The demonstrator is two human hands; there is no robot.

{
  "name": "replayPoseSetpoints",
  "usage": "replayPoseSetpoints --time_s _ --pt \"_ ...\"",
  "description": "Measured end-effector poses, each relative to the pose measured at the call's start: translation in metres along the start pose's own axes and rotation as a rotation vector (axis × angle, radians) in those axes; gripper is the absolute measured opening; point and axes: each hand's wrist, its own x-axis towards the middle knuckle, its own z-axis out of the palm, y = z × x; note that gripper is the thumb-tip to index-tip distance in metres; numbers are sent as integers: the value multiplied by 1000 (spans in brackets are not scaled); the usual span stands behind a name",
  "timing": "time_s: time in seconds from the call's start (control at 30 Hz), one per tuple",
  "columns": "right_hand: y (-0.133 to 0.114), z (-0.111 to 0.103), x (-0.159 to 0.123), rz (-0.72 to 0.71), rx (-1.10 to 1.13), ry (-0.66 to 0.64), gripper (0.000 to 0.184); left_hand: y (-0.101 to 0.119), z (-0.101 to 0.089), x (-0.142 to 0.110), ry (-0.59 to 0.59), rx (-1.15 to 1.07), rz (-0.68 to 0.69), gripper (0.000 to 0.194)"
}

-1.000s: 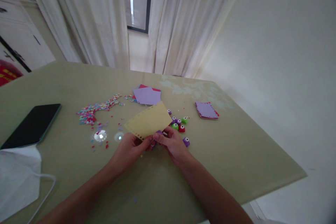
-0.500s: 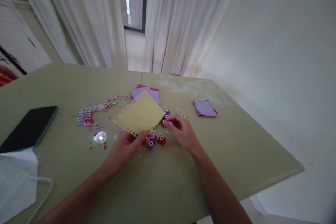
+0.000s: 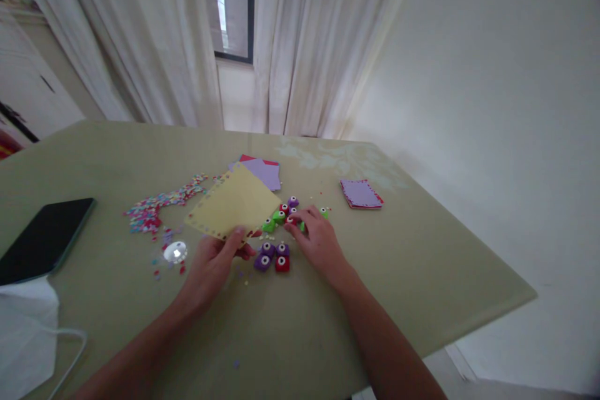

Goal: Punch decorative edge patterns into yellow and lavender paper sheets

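approx 8 punches (1 yellow sheet)

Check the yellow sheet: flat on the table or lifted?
Lifted. The left hand pinches the yellow sheet's near edge; it tilts above the table.

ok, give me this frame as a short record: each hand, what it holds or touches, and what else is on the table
left hand: pinches the near edge of a yellow paper sheet, holes along its edges
right hand: fingertips on the small punches, red, green and purple
near the hands: two purple and one red punch on the table
left side: confetti, black phone, white mask
far side: purple paper stack, scalloped card stack
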Motion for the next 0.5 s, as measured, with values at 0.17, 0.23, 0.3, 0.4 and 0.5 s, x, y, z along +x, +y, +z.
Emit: replayPoseSetpoints --time_s 0.17,0.23,0.3,0.4,0.5 --pt "6 8 1 -14 -208 -57 26 -4 -1 2 4 123 23 43" --pt "4 10 0 -40 -236 -82 21 -2 -1 1 0 129 30 44" --pt "2 11 -1 -31 -202 -83 18 1 0 0 -2 127 30 45" --pt "-1 9 -1 68 94 -14 16 3 0 -1 7 124 35 45" --pt "-6 9 -2 197 578 47 27 4 1 -2 21 129 41 44"
